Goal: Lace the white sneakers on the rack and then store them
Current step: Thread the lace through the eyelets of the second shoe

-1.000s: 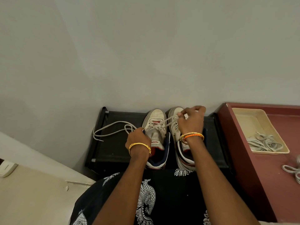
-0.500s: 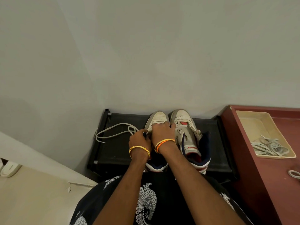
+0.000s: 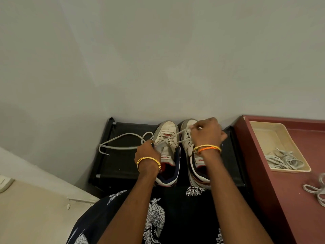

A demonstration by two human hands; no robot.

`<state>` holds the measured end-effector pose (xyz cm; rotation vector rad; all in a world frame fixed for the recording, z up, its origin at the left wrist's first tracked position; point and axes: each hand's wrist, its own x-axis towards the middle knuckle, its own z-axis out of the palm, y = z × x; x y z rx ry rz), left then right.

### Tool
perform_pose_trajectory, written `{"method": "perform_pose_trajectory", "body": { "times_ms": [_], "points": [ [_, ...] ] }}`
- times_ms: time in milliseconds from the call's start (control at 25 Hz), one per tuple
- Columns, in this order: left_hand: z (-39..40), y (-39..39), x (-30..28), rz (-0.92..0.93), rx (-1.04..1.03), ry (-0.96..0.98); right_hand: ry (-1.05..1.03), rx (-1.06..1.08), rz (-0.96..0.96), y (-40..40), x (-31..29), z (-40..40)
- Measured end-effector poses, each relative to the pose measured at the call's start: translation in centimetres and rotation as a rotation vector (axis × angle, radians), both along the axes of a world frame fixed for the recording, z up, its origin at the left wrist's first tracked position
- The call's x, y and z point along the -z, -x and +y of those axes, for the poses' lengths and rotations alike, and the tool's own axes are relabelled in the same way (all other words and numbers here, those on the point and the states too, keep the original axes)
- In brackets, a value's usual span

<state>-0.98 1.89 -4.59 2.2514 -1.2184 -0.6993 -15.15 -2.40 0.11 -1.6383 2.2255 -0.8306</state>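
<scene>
Two white sneakers stand side by side on the black rack (image 3: 121, 162), toes toward the wall. My left hand (image 3: 146, 152) grips the left sneaker (image 3: 167, 138) at its tongue and lace holes. My right hand (image 3: 207, 132) pinches the white lace (image 3: 177, 136) and holds it taut up and to the right, above the right sneaker (image 3: 189, 138), which it partly hides. The lace's other end (image 3: 121, 141) trails in loose loops across the rack to the left.
A dark red table (image 3: 274, 199) stands to the right, bearing a cream tray (image 3: 260, 132) with several spare laces (image 3: 283, 159). Another loose lace (image 3: 316, 191) lies near its right edge. The wall is close behind the rack. My patterned black clothing fills the foreground.
Half a second ago both hands were together on the left sneaker. My right hand has since drawn the lace out to the upper right, over the right sneaker.
</scene>
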Motion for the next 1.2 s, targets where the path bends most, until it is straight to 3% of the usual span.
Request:
{"method": "perform_pose_trajectory", "body": {
  "times_ms": [80,200,280,440,560,720,880,1040,1120,1200],
  "points": [
    [-0.1,0.0,0.0,0.014,-0.001,-0.004,0.039,0.167,-0.077,2.5,-0.4,-0.2],
    [0.0,0.0,-0.1,0.032,0.027,0.004,-0.071,0.248,0.013,3.1,0.4,0.1],
    [-0.1,0.0,-0.2,0.037,0.037,0.001,-0.097,0.121,0.114,1.1,0.7,0.3],
    [0.0,0.0,-0.2,0.045,0.042,0.010,-0.215,-0.440,0.336,-4.9,2.3,0.7],
    [0.1,0.1,-0.3,0.039,0.022,0.015,-0.319,-0.567,0.512,-7.2,3.4,0.9],
    [0.0,0.2,-0.3,0.048,0.013,0.019,-0.292,-0.485,0.506,-6.9,3.7,0.6],
    [0.1,0.3,-0.6,0.057,-0.010,0.019,-0.169,-0.282,0.317,-4.2,1.8,0.6],
    [0.0,0.3,-0.6,0.053,-0.014,0.012,-0.026,0.067,0.065,2.0,-0.2,0.0],
    [-0.1,0.3,-0.5,0.061,-0.014,0.017,-0.046,0.170,-0.008,3.8,0.0,0.3],
    [-0.1,0.4,-0.5,0.065,-0.007,0.016,-0.161,0.166,0.047,3.7,1.1,0.5]
  ]
}}
